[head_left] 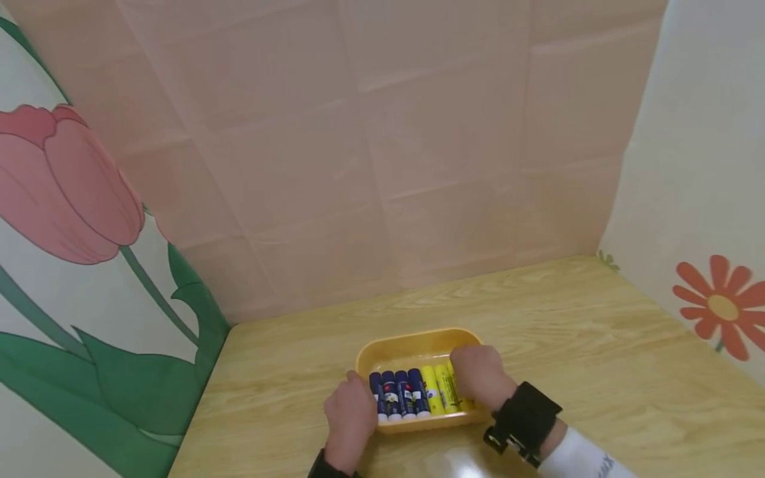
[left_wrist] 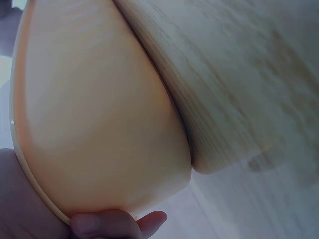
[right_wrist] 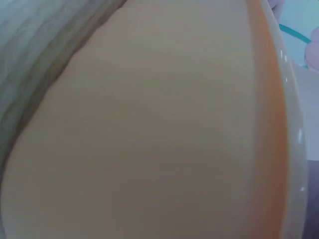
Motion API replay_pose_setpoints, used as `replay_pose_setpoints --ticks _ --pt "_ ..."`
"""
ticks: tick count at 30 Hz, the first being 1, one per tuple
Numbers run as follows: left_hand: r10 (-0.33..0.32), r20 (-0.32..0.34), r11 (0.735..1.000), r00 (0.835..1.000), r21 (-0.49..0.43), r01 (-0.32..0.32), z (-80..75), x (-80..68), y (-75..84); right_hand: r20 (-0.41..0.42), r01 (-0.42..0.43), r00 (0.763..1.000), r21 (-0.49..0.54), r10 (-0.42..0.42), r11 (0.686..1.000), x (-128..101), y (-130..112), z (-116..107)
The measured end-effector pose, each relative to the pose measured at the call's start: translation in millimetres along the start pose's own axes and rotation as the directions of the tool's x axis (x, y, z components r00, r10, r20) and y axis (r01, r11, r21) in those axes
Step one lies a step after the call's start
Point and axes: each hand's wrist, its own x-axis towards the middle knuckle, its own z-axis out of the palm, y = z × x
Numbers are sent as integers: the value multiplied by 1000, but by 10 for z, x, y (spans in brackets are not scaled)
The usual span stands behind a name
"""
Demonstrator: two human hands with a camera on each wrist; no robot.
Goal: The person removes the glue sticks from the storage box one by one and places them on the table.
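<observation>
1 yellow tray [head_left: 418, 342] is seen on the wooden table [head_left: 597, 345], near the front edge, and 7 glue sticks are counted inside it: 4 blue glue sticks [head_left: 399, 393] on the left and 3 yellow glue sticks [head_left: 439, 388] on the right, the last one partly hidden under the right hand. All sticks are laid side by side, touching, in 1 row. Each stick is laid with its long axis from the person toward the back wall, while the long axis of the tray runs from left to right. The white ends of the blue sticks are turned toward the person. The left hand [head_left: 349, 418] is placed at the left front corner of the tray, its fingers curled around the rim; in the left wrist view a fingertip [left_wrist: 117, 224] is pressed against the outer wall of the tray [left_wrist: 99, 114]. The right hand [head_left: 481, 375] is laid over the right side of the tray, fingers bent downward over the rim and the yellow sticks. In the right wrist view only the tray wall [right_wrist: 159, 139] is shown, very close.
</observation>
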Motion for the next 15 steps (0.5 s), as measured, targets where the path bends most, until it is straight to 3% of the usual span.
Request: replay_pose_setpoints --ticks 15 --pt "-4 -23 1000 1000 6 4 -5 -11 19 55 -45 997 3 45 999 50 -18 -96"
